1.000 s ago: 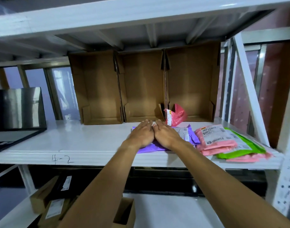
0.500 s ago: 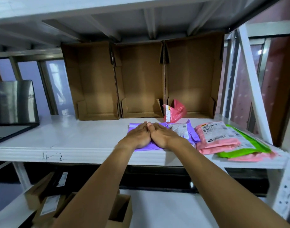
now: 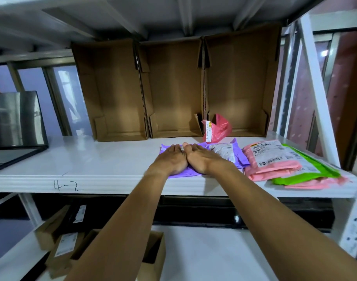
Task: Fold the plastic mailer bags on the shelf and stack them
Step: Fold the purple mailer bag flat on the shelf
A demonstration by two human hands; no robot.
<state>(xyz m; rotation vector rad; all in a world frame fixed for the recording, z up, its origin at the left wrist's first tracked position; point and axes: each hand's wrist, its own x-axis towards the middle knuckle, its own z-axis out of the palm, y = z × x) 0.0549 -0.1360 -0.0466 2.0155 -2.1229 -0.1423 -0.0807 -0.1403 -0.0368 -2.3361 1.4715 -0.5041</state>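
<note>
A purple mailer bag with a white label lies flat on the white shelf. My left hand and my right hand press on it side by side, palms down, fingers straight and touching each other. To the right lies a stack of mailers: a pink one with a label on top, a green one under it, and more pink beneath. A crumpled red bag with a label stands behind, at the foot of the cardboard boxes.
Three open cardboard boxes stand on end along the back of the shelf. A dark framed panel sits at the far left. A white upright post bounds the right side. Boxes sit on the lower shelf.
Both hands stay pressed together on the purple mailer. The view has shifted slightly, so the shelf sits a bit lower and closer.
</note>
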